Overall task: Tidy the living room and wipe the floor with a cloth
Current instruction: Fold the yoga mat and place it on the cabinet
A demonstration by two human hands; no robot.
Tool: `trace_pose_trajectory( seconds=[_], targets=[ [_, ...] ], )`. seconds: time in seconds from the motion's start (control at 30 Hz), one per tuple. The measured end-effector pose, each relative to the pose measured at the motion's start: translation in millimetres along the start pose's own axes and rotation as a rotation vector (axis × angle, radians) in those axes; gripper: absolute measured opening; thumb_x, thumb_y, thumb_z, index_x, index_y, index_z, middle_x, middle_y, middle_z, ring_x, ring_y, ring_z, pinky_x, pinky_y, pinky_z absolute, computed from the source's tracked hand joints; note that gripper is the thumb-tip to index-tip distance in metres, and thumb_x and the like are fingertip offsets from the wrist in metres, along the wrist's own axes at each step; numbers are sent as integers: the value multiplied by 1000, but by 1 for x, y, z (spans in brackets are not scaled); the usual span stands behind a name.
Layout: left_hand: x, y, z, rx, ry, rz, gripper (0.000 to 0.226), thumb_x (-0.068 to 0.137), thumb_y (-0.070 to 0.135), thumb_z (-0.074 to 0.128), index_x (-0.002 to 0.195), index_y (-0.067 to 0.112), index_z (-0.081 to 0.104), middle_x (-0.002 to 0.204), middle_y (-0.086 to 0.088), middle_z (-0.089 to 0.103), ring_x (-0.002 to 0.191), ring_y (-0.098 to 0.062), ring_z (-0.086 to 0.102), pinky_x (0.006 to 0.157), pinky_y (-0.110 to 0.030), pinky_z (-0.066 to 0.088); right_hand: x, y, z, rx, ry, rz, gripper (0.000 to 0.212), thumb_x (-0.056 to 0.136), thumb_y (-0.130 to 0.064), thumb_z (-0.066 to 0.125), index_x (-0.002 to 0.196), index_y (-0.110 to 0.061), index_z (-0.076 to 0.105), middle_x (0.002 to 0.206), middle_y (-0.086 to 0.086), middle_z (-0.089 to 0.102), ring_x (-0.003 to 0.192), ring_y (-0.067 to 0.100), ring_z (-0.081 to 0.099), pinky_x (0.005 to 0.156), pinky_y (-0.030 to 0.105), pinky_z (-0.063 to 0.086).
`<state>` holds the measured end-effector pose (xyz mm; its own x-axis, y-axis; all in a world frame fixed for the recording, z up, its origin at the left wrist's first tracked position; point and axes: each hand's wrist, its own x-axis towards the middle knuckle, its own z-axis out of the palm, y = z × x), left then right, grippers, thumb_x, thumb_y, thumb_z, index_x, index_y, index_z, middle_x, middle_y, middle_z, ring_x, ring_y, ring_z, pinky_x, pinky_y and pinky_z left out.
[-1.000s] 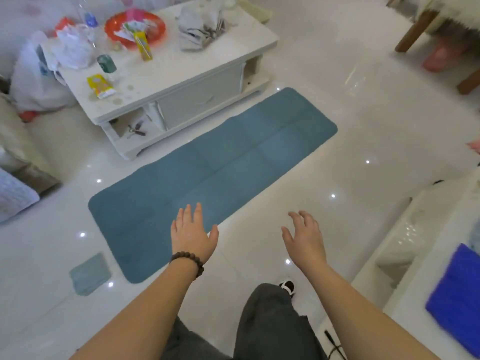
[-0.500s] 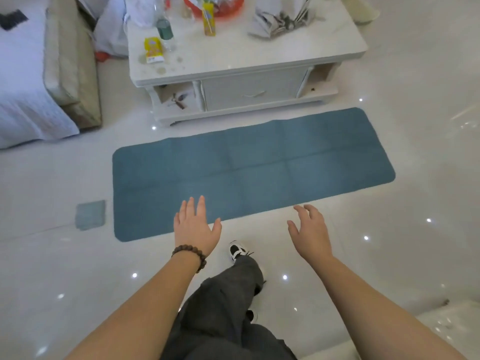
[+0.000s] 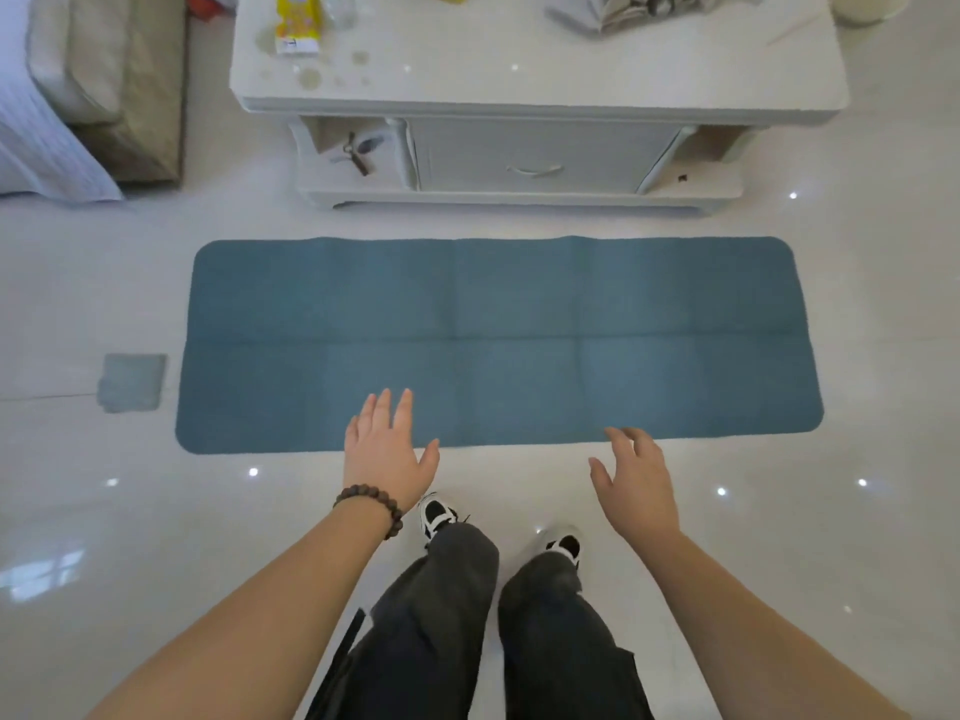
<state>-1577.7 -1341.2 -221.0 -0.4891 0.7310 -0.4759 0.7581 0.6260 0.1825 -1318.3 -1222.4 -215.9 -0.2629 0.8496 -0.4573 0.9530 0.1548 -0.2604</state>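
- Fingers: the left hand (image 3: 387, 449) has its fingers straight and slightly spread, palm down, holding nothing; the right hand (image 3: 636, 483) has fingers loosely bent and relaxed, also holding nothing. Both hang above the near edge of the mat (image 3: 493, 340), and I cannot tell that either touches it.
- The cloth (image 3: 132, 383) lies flat on the floor (image 3: 78, 485), just beside the mat's near-left corner, well left of both hands.
- The step in hand looks like reaching down, either for the mat's near edge or toward the cloth. To do it well, I would bend low first, then pinch the cloth by one edge so it lifts in one piece, and keep the feet off the mat so it does not slide.
- If the mat goes first, taking the long near edge with both hands well apart should keep it from sagging or folding.
- The floor is glossy pale tile that mirrors ceiling lights as bright dots; it will likely be slippery under a damp cloth.
- The mat is a long teal rectangle with rounded corners, soft and matte, marked by fold creases into panels.
- The cloth is a small grey-blue square, thin and limp.
- The table (image 3: 540, 103), far of the mat, is white and smooth, with round stains and a yellow packet (image 3: 296, 20) at its left end.
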Motion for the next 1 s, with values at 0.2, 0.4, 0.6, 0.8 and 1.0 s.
trace_pose_trajectory(
  seconds=[0.2, 0.4, 0.6, 0.8, 1.0],
  targets=[
    [66, 18, 81, 3, -88, -52, 74, 93, 52, 41, 153, 20, 11, 160, -8, 13, 148, -24, 6, 119, -42, 12, 98, 54, 50, -56, -88, -54, 46, 94, -28, 54, 137, -11, 46, 143, 14, 40, 132, 29, 35, 109, 39, 30],
    [152, 8, 204, -38, -169, 27, 78, 92, 53, 48, 154, 23, 10, 161, -5, 9, 148, -23, 3, 119, -42, 12, 206, 109, 152, -192, -189, -195, 46, 93, -27, 54, 136, -10, 46, 142, 15, 40, 131, 32, 35, 106, 43, 33],
    [249, -22, 347, 18, -202, 205, 95, 83, 59, 58, 152, 33, -2, 162, 0, -1, 148, -20, -4, 120, -42, 8, 317, 161, 284, -249, -221, -339, 47, 88, -24, 62, 131, -8, 52, 138, 21, 44, 126, 40, 41, 102, 48, 38],
    [312, -43, 464, 360, -290, 423, 120, 68, 81, 53, 145, 38, -27, 151, -3, -36, 140, -28, -31, 115, -57, -10, 385, 207, 388, -339, -205, -527, 63, 82, -33, 70, 139, -19, 47, 151, 17, 32, 138, 37, 32, 108, 51, 32],
    [327, -61, 521, 516, -258, 530, 112, 76, 76, 50, 143, 37, -31, 147, -7, -42, 132, -29, -44, 109, -64, -16, 403, 229, 422, -388, -182, -542, 69, 88, -54, 53, 148, -32, 25, 160, 6, 5, 147, 25, 4, 117, 47, 13]
  ],
)
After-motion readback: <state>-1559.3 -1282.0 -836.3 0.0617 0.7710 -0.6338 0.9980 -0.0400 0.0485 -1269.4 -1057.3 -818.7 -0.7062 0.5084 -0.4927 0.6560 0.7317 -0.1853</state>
